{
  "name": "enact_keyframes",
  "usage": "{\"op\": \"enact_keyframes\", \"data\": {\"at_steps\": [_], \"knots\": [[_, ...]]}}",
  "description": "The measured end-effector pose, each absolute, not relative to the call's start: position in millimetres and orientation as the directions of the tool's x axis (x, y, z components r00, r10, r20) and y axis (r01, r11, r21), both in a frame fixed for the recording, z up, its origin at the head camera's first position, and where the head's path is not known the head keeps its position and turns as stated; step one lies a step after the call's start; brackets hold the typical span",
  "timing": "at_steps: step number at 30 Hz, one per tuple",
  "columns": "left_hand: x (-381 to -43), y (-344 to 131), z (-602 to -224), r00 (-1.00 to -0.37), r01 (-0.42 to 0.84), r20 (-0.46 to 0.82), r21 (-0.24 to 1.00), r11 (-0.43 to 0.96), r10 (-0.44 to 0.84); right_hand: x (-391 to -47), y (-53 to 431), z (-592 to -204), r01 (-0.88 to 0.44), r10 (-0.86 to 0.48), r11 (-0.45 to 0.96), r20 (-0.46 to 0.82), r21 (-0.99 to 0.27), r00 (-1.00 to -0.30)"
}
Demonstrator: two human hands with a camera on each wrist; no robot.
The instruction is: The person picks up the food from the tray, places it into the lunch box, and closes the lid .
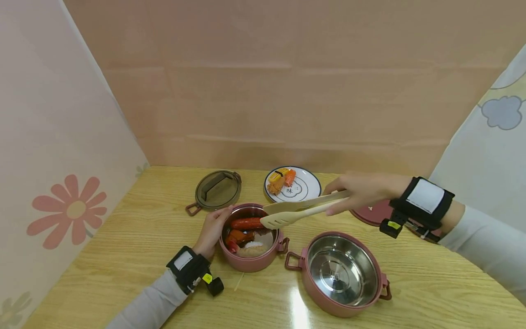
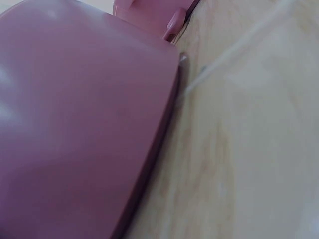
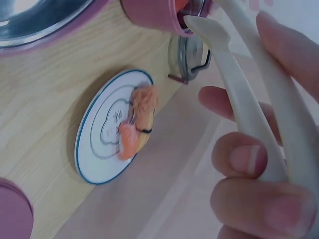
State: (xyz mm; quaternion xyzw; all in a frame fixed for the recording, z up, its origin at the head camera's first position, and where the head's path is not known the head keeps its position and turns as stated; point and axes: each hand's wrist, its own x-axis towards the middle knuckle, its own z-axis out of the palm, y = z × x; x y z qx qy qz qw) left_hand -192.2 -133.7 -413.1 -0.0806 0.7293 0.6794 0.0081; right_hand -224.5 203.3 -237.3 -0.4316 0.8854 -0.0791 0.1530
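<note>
My left hand (image 1: 212,232) grips the left side of a small pink pot (image 1: 249,263), its fingers at the rim. The pot's outer wall (image 2: 84,124) fills much of the left wrist view, where the hand is hidden. Inside lie a red sausage (image 1: 246,223), an orange-brown food piece (image 1: 240,236) and a pale oblong piece (image 1: 252,251). My right hand (image 1: 356,192) holds cream tongs (image 1: 312,210) with slotted ends. Their tips reach over the pot's right rim and overlap the sausage's right end. In the right wrist view, fingers (image 3: 239,154) curl round the tong arms.
A larger pink pot (image 1: 341,310) with a bare steel inside stands at front right. Behind are a glass lid (image 1: 223,192) and a white plate (image 1: 308,183) with several sushi pieces (image 3: 142,114). A dark pink round thing (image 1: 370,214) lies partly under the right forearm.
</note>
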Motion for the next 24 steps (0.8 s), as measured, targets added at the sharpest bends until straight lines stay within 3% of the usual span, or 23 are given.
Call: {"op": "enact_keyframes", "data": {"at_steps": [10,15,19,24], "knots": [[-193.2,-133.9,-412.4,-0.984,-0.141,-0.133,0.988,0.066,-0.115,-248.1,225.5,-236.1,-0.698,-0.733,0.672,-0.09,-0.247,-0.674],[-193.7,-134.3,-412.4,-0.983,-0.149,-0.139,0.986,0.074,-0.117,-254.3,228.6,-236.7,-0.708,-0.725,0.678,-0.021,-0.196,-0.688],[-193.8,-134.4,-412.9,-0.983,-0.152,-0.143,0.986,0.067,-0.117,-256.6,229.9,-238.4,-0.699,-0.7,0.712,0.004,-0.068,-0.714],[-194.0,-134.4,-413.9,-0.982,-0.152,-0.144,0.986,0.063,-0.12,-260.5,232.9,-245.0,-0.655,-0.674,0.731,0.049,0.191,-0.737]]}}
